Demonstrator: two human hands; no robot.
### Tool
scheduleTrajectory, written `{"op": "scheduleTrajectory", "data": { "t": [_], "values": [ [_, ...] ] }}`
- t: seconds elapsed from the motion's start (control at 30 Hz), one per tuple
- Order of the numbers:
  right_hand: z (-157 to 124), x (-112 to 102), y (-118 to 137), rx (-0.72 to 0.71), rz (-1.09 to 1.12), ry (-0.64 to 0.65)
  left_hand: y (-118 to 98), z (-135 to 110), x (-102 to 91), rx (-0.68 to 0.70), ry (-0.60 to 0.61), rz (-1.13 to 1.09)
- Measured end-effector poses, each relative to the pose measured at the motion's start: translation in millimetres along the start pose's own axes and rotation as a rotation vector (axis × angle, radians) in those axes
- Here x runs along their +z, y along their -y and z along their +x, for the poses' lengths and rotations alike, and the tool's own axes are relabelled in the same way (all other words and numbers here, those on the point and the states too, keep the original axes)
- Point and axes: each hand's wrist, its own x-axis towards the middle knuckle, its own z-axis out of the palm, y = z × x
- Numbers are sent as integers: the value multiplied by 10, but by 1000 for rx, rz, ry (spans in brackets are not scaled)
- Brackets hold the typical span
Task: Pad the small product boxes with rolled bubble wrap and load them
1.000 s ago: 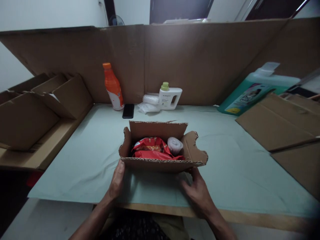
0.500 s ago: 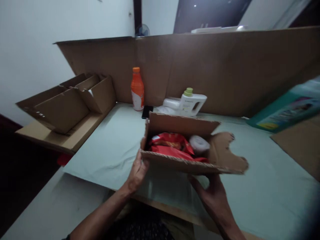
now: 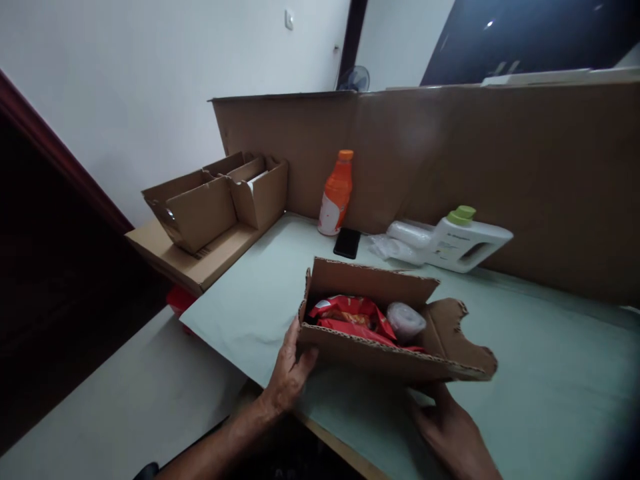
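Observation:
Between my two hands is a small open cardboard box [image 3: 370, 357] with a torn, notched flap sticking out on its right. Inside lie red shiny packets [image 3: 350, 320] and a whitish roll wrapped in clear plastic [image 3: 406, 323]. My left hand [image 3: 293, 370] grips the box's near left corner, thumb on the front wall and fingers partly hidden behind the side. Under the right part of the box, my right hand [image 3: 447, 427] supports it from below; its fingertips are hidden by the cardboard.
Beyond the box stand an orange bottle [image 3: 337, 193], a black phone [image 3: 347, 243], bubble-wrapped items [image 3: 407, 240] and a white jug with a green cap [image 3: 465, 240]. At the left is a divided cardboard box [image 3: 205, 213]. A tall cardboard panel [image 3: 450, 147] borders the table's back.
My view has turned left, so the background has shifted right and the teal bottle has left the frame. Both hands still hold the box, which sits slightly lower in view.

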Motion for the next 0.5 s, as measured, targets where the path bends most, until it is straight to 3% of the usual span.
{"op": "scheduleTrajectory", "data": {
  "t": [0.1,0.23,0.37,0.5],
  "values": [
    [99,33,64,1,1,-3,-8,32,4,12,-8,-20],
    [444,298,605,-92,102,-12,-29,196,-169,37,-186,-21],
    [980,773,1328,-279,193,126,-80,433,-578,57,-426,28],
    [1515,1420,2042,-508,275,270,-177,691,-1109,105,-673,95]
  ]
}}
